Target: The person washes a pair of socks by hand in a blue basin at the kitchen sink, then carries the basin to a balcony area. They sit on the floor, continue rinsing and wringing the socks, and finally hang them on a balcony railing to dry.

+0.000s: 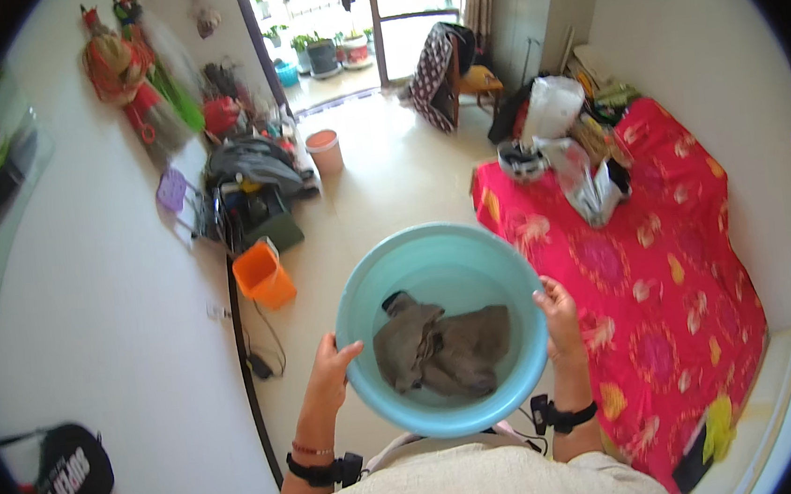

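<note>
A light blue plastic basin (437,243) is held level in front of my body. My left hand (335,365) grips its left rim, thumb over the edge. Around the right rim closes my right hand (558,310), with the thumb on top and the other fingers partly hidden outside the wall. Wet-looking grey-brown cloth (439,345), probably clothing or socks, lies bunched at the bottom in what looks like clear water. Both wrists carry black straps with small devices.
An orange bin (264,276) and a pink bucket (324,152) stand on the left floor. To the right is a bed with a red floral cover (634,311), bearing plastic bags (588,188). Ahead, a chair (480,84) draped with clothes stands near the balcony doorway (333,101).
</note>
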Tool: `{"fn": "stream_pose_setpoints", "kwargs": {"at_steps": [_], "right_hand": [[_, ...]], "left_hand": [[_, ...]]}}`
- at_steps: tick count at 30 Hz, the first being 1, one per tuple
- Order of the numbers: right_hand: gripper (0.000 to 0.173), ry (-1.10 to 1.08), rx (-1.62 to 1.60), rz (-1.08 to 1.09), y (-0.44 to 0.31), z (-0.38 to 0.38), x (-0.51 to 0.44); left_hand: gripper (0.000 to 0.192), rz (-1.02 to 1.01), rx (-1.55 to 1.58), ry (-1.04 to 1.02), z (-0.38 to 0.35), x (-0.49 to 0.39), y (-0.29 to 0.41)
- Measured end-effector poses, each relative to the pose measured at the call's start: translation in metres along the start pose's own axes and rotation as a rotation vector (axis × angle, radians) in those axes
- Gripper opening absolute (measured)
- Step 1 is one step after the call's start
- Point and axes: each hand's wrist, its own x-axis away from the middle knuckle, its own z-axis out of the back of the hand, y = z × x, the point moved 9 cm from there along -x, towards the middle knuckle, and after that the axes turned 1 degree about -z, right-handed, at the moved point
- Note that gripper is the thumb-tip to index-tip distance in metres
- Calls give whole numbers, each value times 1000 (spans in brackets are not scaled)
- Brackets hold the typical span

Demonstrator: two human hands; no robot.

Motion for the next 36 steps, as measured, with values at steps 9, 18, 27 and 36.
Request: {"fn": "stream_pose_setpoints", "kwargs": {"at_steps": [9,18,27,36], "right_hand": [[42,-138,46,-103,-33,-170,-368],[31,-113,-14,-153,-54,-308,-696],[26,-163,-45,-31,-104,-427,-1028],[24,-151,23,-100,-116,-579,-1356]], "left_hand": [[38,32,100,189,1,-326,102],[40,21,41,58,-14,-687,219],[50,47,23,4,-44,-1040,298],[61,47,55,71,-51,-1340,389]]}}
